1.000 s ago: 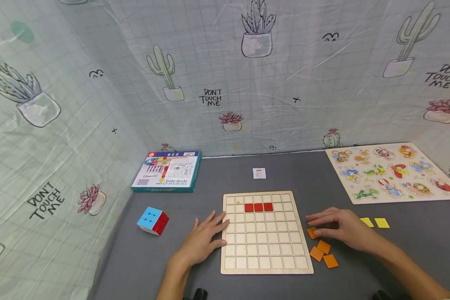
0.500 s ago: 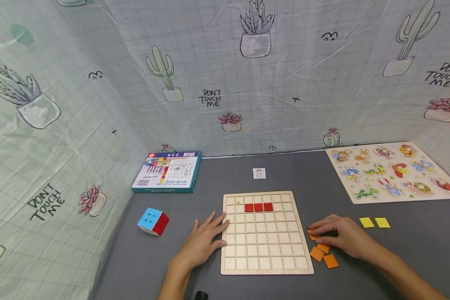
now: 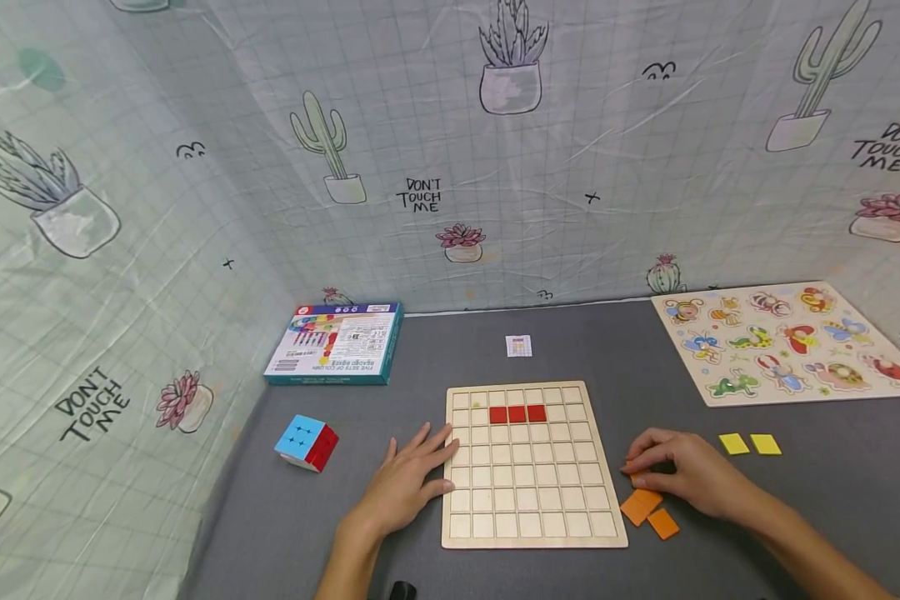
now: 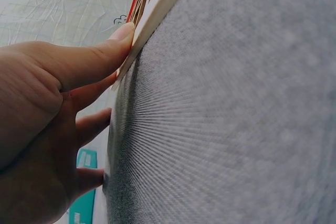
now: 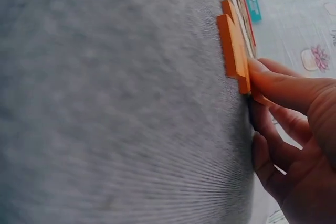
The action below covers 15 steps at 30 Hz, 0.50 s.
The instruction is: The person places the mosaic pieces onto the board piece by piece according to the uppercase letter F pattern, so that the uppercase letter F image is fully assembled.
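A wooden grid board (image 3: pixel 522 477) lies on the grey table, with three red square tiles (image 3: pixel 517 414) in a row in its second row from the back. At its left edge rests my left hand (image 3: pixel 401 490), fingers spread; in the left wrist view the thumb (image 4: pixel 97 61) touches the board's side. Beside the right edge, my right hand (image 3: pixel 686 473) pinches an orange square tile (image 5: pixel 263 100) between thumb and fingertips, mostly hidden from above. Other orange tiles (image 3: pixel 640 507) lie just below those fingers, one of them (image 3: pixel 663 524) slightly apart.
Two yellow tiles (image 3: pixel 750 444) lie beyond the right wrist. An insect puzzle board (image 3: pixel 787 346) is at the back right, and a small printed card (image 3: pixel 518 347) behind the grid board. To the left are a puzzle cube (image 3: pixel 307 442) and a flat teal box (image 3: pixel 335 343).
My right hand has drawn back a little toward the near side and closed on the far orange tile. The orange tiles below it have shifted closer together. The left hand stays put.
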Motion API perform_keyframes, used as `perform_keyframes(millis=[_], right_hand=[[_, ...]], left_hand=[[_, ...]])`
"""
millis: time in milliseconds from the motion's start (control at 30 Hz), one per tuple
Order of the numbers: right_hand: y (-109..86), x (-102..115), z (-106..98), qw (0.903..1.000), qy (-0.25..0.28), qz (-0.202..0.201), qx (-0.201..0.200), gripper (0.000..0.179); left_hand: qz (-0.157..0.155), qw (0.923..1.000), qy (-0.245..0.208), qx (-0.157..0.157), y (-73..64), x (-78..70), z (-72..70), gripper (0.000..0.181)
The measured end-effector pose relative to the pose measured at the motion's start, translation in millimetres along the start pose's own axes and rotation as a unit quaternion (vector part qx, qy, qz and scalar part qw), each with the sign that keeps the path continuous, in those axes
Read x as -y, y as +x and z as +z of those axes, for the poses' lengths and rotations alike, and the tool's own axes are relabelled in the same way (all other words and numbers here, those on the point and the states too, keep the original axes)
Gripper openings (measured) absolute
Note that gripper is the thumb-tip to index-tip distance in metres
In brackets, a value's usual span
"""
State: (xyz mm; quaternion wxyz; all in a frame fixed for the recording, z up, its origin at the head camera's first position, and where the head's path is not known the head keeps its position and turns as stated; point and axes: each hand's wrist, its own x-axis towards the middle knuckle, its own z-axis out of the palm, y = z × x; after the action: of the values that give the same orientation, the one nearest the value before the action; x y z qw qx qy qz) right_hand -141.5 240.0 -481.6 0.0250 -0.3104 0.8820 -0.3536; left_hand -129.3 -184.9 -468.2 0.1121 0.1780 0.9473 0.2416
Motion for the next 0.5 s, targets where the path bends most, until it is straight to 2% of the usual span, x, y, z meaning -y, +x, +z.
perform_keyframes(millis=[133, 267, 500], right_hand=[[1.2, -0.9, -1.1, 0.9998, 0.012, -0.006, 0.014, 0.014], [3.3, -0.5, -3.8, 0.9994, 0.022, 0.007, 0.027, 0.016], [10.1, 4.9, -9.6, 0.9996, -0.013, 0.018, -0.015, 0.01]], left_hand=[[-0.001, 1.0, -0.002, 0.001, -0.5, -0.2, -0.1, 0.061], [0.001, 1.0, -0.004, 0.0, -0.6, -0.5, -0.4, 0.061], [0.001, 1.0, -0.005, -0.002, -0.7, 0.0, -0.4, 0.061]])
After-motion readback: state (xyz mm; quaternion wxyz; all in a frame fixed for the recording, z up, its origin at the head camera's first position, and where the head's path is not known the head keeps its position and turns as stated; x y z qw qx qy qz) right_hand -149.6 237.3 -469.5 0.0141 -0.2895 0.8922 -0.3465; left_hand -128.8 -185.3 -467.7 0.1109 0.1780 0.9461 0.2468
